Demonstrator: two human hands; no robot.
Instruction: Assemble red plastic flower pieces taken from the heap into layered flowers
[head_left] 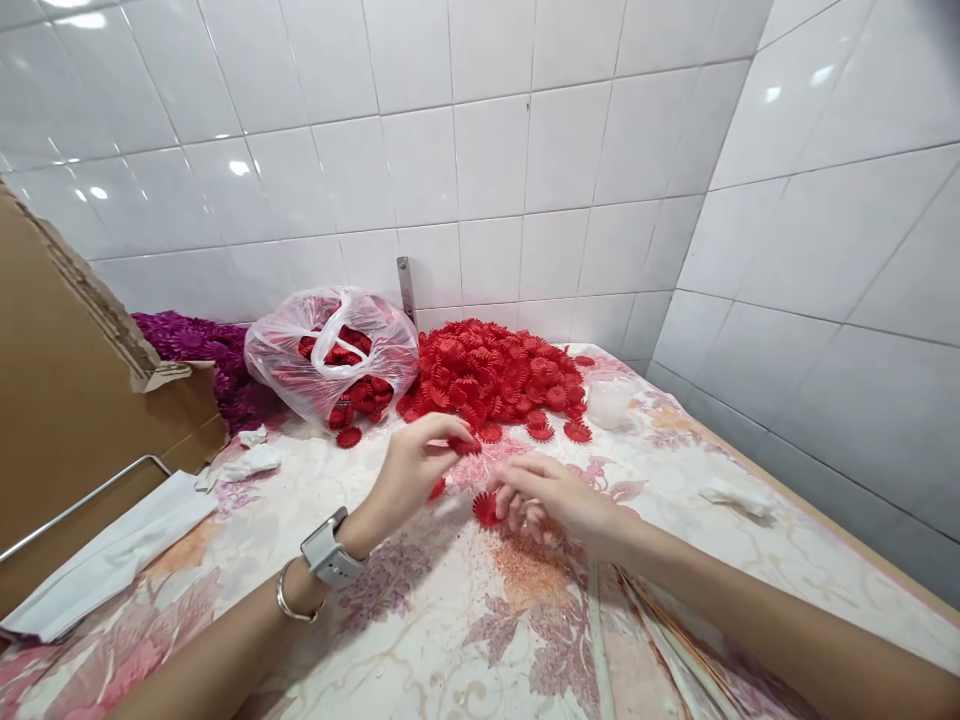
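My left hand (417, 468) pinches a small red pleated flower piece (465, 446) between thumb and fingers, just above the floral tablecloth (420, 620). It wears a grey watch and a silver bangle. My right hand (551, 497) lies close to the right, fingers curled over another red flower piece (484, 509) on the cloth. A big heap of the same red flower pieces (499, 375) sits behind both hands against the tiled wall.
A clear plastic bag (330, 355) holds more red pieces at the back left. Purple flower pieces (199, 345) lie beyond it. A cardboard box (67, 400) stands at the left, white folded paper (112, 555) below it. A tiled wall closes the right side.
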